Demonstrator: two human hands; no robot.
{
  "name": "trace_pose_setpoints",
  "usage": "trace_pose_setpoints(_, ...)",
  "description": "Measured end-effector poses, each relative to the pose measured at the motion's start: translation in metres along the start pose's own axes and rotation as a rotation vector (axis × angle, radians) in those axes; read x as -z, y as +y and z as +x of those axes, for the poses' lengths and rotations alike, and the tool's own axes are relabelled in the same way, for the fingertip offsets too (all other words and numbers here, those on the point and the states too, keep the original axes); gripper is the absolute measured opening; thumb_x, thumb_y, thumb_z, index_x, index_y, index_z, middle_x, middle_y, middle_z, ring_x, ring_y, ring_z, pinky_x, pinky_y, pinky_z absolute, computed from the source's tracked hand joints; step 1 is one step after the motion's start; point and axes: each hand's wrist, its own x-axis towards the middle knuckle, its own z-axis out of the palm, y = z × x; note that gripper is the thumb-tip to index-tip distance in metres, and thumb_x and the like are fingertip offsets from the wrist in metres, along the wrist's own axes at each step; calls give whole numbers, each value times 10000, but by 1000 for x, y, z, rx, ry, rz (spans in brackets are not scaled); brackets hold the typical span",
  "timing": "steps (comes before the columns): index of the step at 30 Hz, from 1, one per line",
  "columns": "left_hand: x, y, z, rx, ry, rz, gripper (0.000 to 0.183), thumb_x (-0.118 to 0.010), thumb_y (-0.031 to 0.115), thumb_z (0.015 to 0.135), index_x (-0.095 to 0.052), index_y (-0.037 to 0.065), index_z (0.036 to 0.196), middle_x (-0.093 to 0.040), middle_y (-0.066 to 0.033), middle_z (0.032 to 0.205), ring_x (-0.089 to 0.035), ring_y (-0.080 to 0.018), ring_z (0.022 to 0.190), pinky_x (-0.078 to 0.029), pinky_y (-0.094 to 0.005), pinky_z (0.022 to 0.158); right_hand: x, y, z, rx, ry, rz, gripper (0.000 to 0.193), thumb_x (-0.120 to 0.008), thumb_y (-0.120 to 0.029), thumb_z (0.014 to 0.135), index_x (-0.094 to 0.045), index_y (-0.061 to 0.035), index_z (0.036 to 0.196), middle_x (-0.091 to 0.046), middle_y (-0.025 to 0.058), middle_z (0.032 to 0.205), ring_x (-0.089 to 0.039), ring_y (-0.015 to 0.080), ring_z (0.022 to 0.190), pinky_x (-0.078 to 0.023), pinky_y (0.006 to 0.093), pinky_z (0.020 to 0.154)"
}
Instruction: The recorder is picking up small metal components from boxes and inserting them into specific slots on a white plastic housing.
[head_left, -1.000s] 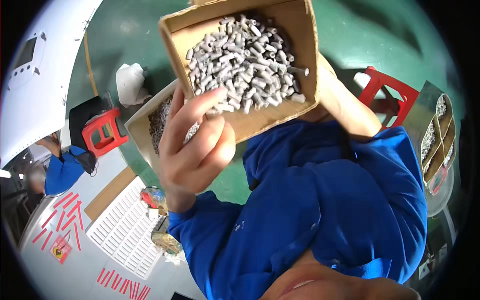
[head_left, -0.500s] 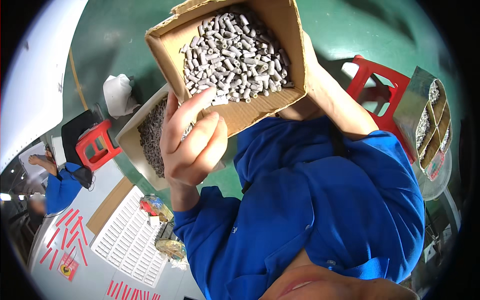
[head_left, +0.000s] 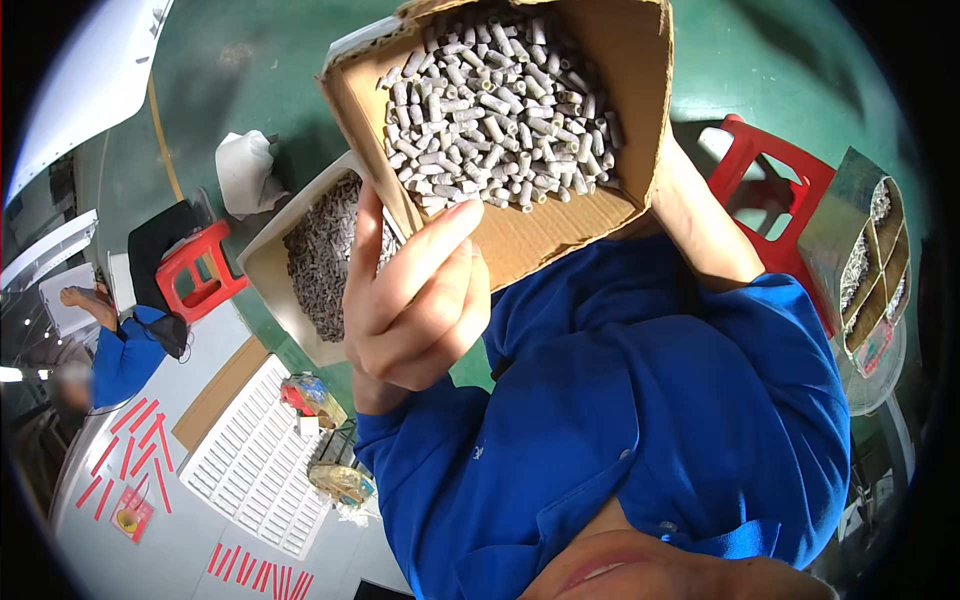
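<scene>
An open cardboard box point(head_left: 560, 235) is held up in front of me, tilted so its inside faces up at me. It holds a heap of small grey-white tubular pieces point(head_left: 500, 130). My left hand point(head_left: 420, 300) grips the box's near left corner, fingers bent over the wall and one fingertip close to the pieces. At the box's right wall is my right hand point(head_left: 668, 150), mostly hidden behind the cardboard; only the wrist and forearm show clearly. Behind my left hand, lower down, stands a pale bin point(head_left: 268, 255) full of darker small grey pieces.
Red stools point(head_left: 208, 275) stand left and right point(head_left: 815, 165). A divided box point(head_left: 860, 250) of white pieces is at the far right. On the left table point(head_left: 190, 530) lie a white slotted tray point(head_left: 250, 450), red strips and plastic bags. A person in blue point(head_left: 125, 365) sits beyond it.
The cardboard box and both my hands have shifted right, and my left hand has come slightly lower. The grip on the box looks the same.
</scene>
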Motion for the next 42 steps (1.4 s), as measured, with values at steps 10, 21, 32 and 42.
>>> trace_pose_setpoints(10,8,-3,20,-1,-63,-41,165,-646,-138,646,-529,-27,682,-532,-78,767,-635,-235,957,-492,-619,882,-2,2,31,5,4,51,303,-534,-256,920,-580,-9,1089,-654,129,961,-651,224,799,-549,345,707)
trace_pose_setpoints(21,5,-22,0,218,133,-152,67,-663,-16,609,-603,2,632,-629,-86,799,-640,-299,926,-509,-463,846,8,0,14,31,-79,101,307,-553,-278,907,-603,-13,1055,-662,135,921,-654,236,765,-545,354,681)
trace_pose_setpoints(32,-51,-25,-1,142,167,-215,114,-705,12,532,-630,28,616,-634,-58,734,-637,-346,909,-530,-379,738,43,-64,5,16,41,43,288,-529,-329,929,-634,-73,1010,-683,22,841,-657,128,697,-551,246,595)
trace_pose_setpoints(42,-65,-29,5,100,119,-243,110,-676,53,541,-635,20,637,-626,-65,719,-640,-355,895,-540,-397,761,40,-67,2,1,124,24,255,-561,-312,916,-647,-72,906,-646,39,688,-609,156,534,-503,272,469)
